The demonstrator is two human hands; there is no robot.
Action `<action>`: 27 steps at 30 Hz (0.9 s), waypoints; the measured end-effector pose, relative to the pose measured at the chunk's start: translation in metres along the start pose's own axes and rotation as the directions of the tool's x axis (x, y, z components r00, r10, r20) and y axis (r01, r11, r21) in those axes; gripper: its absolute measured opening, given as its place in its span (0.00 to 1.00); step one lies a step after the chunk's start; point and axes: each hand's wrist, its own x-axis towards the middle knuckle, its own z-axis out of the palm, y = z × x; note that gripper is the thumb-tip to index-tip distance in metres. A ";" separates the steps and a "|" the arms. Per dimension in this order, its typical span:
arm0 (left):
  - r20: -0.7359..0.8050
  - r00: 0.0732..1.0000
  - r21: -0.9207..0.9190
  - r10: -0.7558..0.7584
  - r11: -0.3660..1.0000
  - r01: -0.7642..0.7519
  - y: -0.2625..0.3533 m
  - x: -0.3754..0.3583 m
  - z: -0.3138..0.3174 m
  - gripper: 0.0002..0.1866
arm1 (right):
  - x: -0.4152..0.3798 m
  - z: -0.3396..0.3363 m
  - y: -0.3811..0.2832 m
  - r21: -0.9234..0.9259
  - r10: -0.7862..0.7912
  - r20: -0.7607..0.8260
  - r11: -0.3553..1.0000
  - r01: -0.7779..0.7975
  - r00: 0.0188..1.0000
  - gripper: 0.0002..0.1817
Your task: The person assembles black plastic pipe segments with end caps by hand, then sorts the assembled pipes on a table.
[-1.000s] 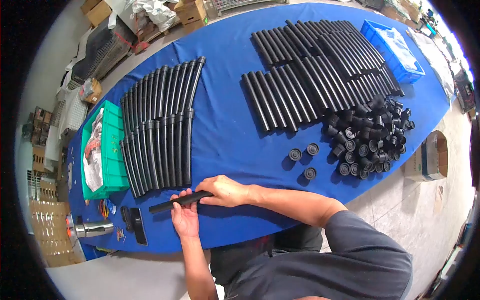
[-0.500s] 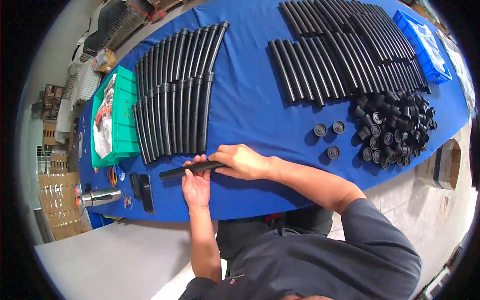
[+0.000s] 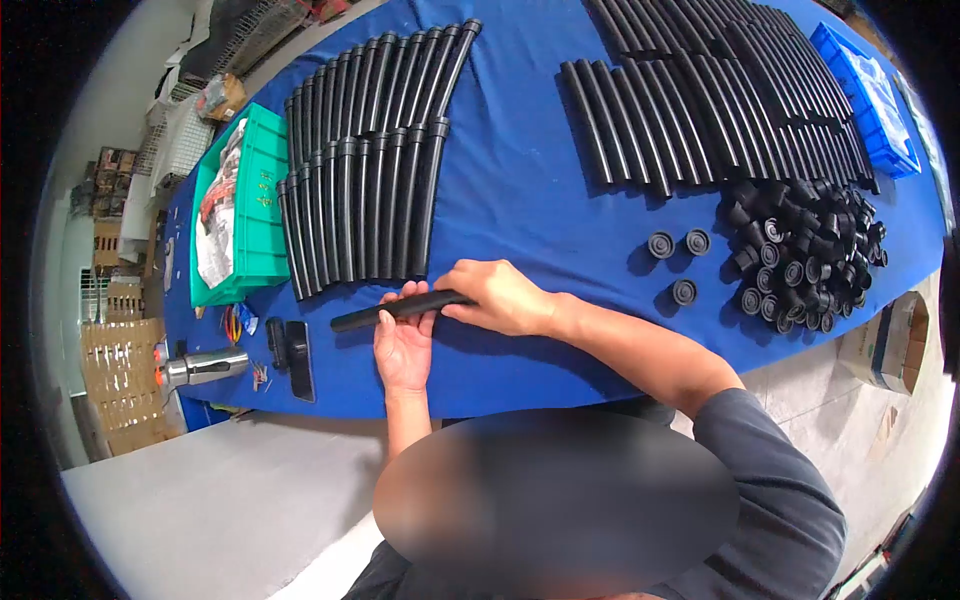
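Observation:
A black tube (image 3: 358,318) lies nearly level across both hands above the near edge of the table. My left hand (image 3: 404,352) supports it from below, palm up, with thumb and fingers closed round its middle. Over the tube's right end, my right hand (image 3: 508,298) is closed from above and hides that end. Just beyond my hands, two rows of black tubes with collared far ends (image 3: 365,205) lie side by side. Right of my right hand, three round black caps (image 3: 684,292) rest apart from a heap of similar caps (image 3: 800,255).
Plain black tubes (image 3: 640,125) lie in rows at the back right, beside a blue crate (image 3: 868,100). On the left stand a green crate (image 3: 262,215) with plastic-wrapped contents, a metal flask (image 3: 205,367) and a dark phone-like slab (image 3: 300,362). Blue cloth (image 3: 510,180) covers the table.
The whole view has shifted, so the table's things appear higher and slightly to the right. Both hands keep hold of the tube in much the same pose.

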 end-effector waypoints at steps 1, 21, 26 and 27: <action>0.003 1.000 0.010 0.001 1.000 -0.001 0.000 0.001 -0.005 0.15 | -0.001 0.000 -0.001 0.009 0.002 0.004 1.000 -0.002 1.000 0.18; 0.003 1.000 -0.016 0.024 1.000 -0.024 -0.001 -0.001 -0.004 0.14 | 0.011 -0.019 -0.017 0.274 0.315 0.238 0.886 -0.375 0.919 0.18; -0.002 1.000 -0.011 0.014 1.000 -0.014 -0.001 0.000 0.001 0.14 | 0.005 0.000 0.007 -0.120 -0.266 -0.112 0.960 0.253 0.957 0.19; 0.006 1.000 -0.016 0.014 1.000 -0.014 -0.001 0.000 0.000 0.14 | 0.005 -0.002 0.002 -0.139 -0.263 -0.090 0.958 0.250 0.961 0.18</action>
